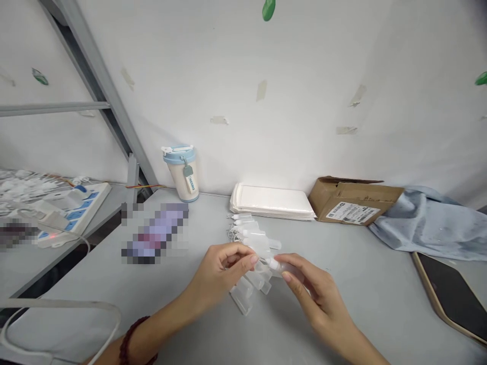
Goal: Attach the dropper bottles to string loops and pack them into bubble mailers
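Observation:
My right hand is wrapped round a small translucent squeeze bottle with a white nozzle, tilted so the nozzle faces my left hand. Close to that nozzle, the thumb and fingers of my left hand are pinched together. What they hold, if anything, is too small to make out. Beneath and behind both hands lie several more translucent bottles in a loose row on the grey table, with thin white loops at their nozzles. My hands partly cover them.
A stack of white padded envelopes, an opened cardboard box and a blue cloth line the wall. A lidded cup stands left; a phone lies right. A power strip and white cable are at far left.

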Demonstrator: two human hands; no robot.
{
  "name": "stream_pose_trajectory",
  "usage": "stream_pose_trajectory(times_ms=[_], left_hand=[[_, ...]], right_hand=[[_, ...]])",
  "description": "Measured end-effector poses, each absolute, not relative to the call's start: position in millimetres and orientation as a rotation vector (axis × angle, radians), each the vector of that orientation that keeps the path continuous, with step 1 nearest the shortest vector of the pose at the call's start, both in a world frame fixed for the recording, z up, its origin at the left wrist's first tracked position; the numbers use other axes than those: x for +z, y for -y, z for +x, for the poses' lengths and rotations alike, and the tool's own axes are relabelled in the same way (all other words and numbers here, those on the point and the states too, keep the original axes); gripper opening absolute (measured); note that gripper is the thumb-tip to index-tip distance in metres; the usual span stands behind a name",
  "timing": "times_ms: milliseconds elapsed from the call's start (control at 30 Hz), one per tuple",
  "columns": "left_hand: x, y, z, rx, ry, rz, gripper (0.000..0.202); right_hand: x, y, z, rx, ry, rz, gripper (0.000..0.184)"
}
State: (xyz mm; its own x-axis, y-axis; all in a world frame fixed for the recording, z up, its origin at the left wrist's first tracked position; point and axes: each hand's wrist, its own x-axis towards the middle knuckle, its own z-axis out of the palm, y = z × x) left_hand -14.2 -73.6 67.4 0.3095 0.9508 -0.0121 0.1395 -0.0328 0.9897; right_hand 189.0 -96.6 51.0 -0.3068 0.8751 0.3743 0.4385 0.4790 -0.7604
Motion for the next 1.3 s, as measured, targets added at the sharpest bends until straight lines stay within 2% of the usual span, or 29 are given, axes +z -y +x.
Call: stream_pose_trajectory(times_ms=[633,1300], left_hand=[[65.4,69.1,-16.0,0.821,-0.983,1.739,0.019],[62.7,67.5,-14.2,0.918,-1.038,1.545,0.017]], right_hand=[[60.6,90.9,198.5,0.681,2.111,-0.925,0.032],[46.6,90.1,191.1,0.443,2.070,-0.925,0.034]])
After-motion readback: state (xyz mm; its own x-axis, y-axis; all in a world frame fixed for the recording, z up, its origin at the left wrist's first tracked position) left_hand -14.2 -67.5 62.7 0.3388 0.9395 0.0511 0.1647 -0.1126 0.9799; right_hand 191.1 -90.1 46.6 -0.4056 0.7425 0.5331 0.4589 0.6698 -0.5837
